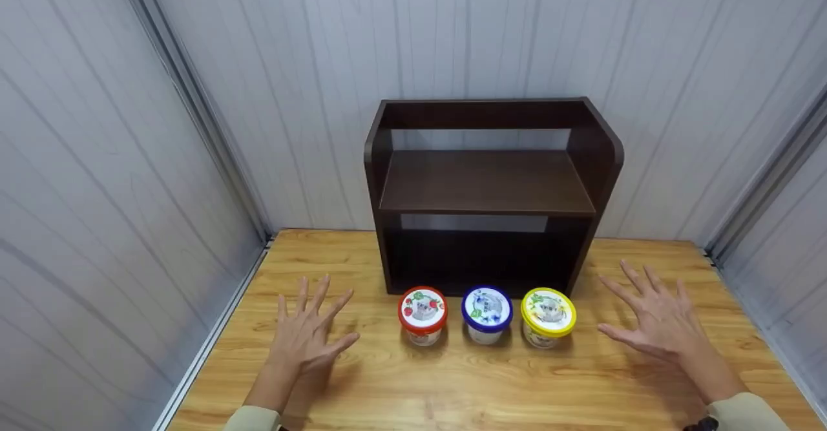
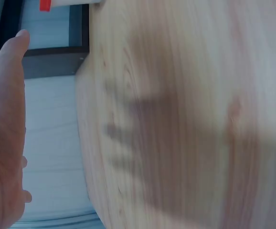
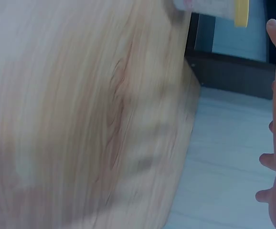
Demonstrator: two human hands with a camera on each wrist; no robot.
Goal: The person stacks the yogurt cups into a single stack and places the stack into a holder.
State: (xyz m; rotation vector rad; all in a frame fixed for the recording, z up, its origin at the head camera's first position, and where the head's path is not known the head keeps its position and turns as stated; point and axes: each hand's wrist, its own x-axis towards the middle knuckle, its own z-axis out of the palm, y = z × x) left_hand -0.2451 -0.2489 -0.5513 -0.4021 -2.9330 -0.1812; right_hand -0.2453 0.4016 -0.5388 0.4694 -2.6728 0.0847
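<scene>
Three small lidded tubs stand upright in a row on the wooden table: a red-lidded tub point(image 1: 423, 315) at left, a blue-lidded tub point(image 1: 486, 313) in the middle, a yellow-lidded tub point(image 1: 548, 316) at right. Left of the row, my left hand point(image 1: 306, 335) hovers over the table with fingers spread, holding nothing. Nearest to it is the red-lidded tub. Beyond the yellow-lidded tub, my right hand point(image 1: 660, 323) is likewise spread and raised, touching nothing. The right wrist view catches the yellow lid point(image 3: 241, 12) at its top edge; the left wrist view catches the red lid point(image 2: 45, 5).
Directly behind the tubs stands a dark brown two-level shelf point(image 1: 486, 182) against the panelled back wall point(image 1: 310, 95). The wood-grain table point(image 1: 452, 392) meets side walls at left and right, with a metal strip point(image 1: 213, 334) along its left edge.
</scene>
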